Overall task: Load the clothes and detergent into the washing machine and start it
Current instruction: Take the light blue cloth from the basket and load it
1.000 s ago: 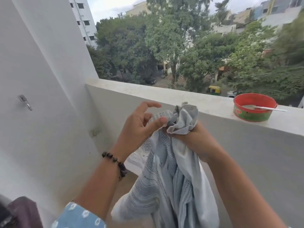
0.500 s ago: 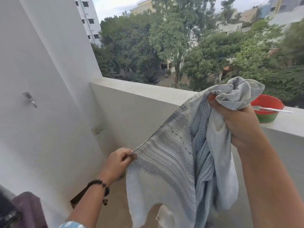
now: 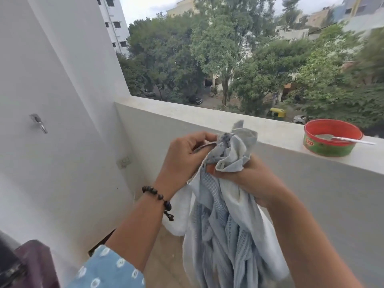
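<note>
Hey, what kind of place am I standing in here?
Most likely an upper-floor balcony: a waist-high parapet wall with a red tub on its ledge, treetops and a street with parked cars below.

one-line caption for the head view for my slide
Both hands, left hand and right hand, bunch a pale grey-blue cloth beside the balcony ledge holding a red tub.

**Both hands raised together, fingers curled**

The left hand (image 3: 185, 156) pinches grey cloth (image 3: 230, 215) between thumb and fingers, a bead bracelet (image 3: 160, 199) on its wrist. Just right, touching it, the right hand (image 3: 249, 181) grips the bunched top.
</note>
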A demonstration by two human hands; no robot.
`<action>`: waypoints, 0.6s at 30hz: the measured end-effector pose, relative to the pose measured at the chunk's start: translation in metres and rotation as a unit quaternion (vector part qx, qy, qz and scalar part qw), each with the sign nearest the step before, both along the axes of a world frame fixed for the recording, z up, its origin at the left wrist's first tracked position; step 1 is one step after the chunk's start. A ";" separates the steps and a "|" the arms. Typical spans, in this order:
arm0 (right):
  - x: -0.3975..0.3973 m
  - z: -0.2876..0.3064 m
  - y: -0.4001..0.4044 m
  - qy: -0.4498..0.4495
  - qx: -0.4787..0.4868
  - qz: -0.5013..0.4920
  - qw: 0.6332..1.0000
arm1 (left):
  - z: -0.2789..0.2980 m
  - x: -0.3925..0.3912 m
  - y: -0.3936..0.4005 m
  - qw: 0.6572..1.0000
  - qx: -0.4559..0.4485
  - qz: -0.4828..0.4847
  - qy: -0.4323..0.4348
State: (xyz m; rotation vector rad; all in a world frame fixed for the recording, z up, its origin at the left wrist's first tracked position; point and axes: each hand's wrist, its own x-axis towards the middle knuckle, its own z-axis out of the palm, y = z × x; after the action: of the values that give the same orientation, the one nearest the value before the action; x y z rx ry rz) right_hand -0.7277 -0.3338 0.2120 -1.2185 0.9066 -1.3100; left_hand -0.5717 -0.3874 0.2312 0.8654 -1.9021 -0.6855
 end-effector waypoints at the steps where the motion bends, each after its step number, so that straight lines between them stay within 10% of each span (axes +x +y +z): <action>1: 0.003 -0.002 -0.001 0.006 -0.002 0.001 1.000 | 0.003 -0.004 0.000 1.000 -0.015 -0.004 -0.011; 11: -0.029 0.005 -0.007 -0.040 -0.027 -0.093 0.995 | -0.044 0.049 0.015 0.971 0.203 -0.103 -0.068; 18: -0.048 0.014 -0.010 -0.067 -0.084 -0.133 0.985 | -0.049 0.077 0.013 0.988 0.151 0.017 0.016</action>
State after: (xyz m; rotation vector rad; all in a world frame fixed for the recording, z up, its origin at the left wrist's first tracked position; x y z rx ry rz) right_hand -0.7753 -0.3438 0.2257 -1.1476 0.8967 -1.6903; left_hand -0.4948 -0.3748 0.1819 1.0663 -1.7769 -0.9773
